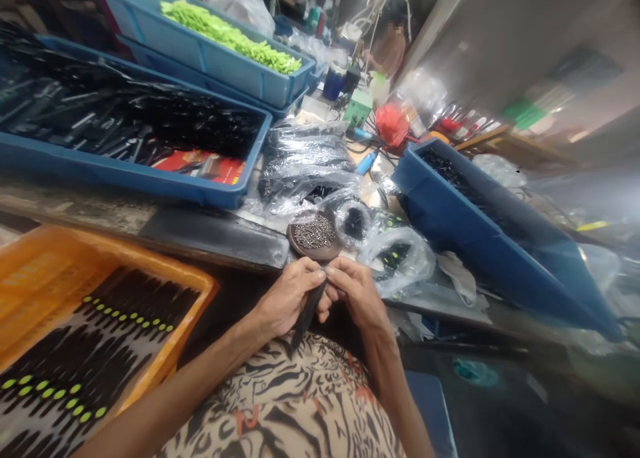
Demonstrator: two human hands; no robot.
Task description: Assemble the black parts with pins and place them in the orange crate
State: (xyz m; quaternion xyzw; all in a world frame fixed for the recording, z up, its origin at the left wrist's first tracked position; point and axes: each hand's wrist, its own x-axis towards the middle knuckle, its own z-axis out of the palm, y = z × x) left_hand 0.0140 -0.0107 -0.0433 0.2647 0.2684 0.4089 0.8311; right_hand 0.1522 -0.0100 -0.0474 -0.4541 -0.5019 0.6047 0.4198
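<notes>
My left hand (pixel 295 295) is closed around a dark, elongated black piece (pixel 309 311) that points down toward my lap. Close against it, my right hand (pixel 354 288) pinches at the upper end of the same piece; whatever small item may be between those fingertips is hidden. Just beyond both hands sits a round brown dish (pixel 320 250) filled with small silvery metal parts (pixel 314 234).
An orange crate (pixel 200 278) with black, green-dotted pieces stands at the left. Blue bins (pixel 220 195) hold black parts, another (pixel 280 88) green ones. Plastic bags (pixel 310 158) lie beyond the dish. A blue bin (pixel 470 238) tilts at right. A person (pixel 390 48) is in the background.
</notes>
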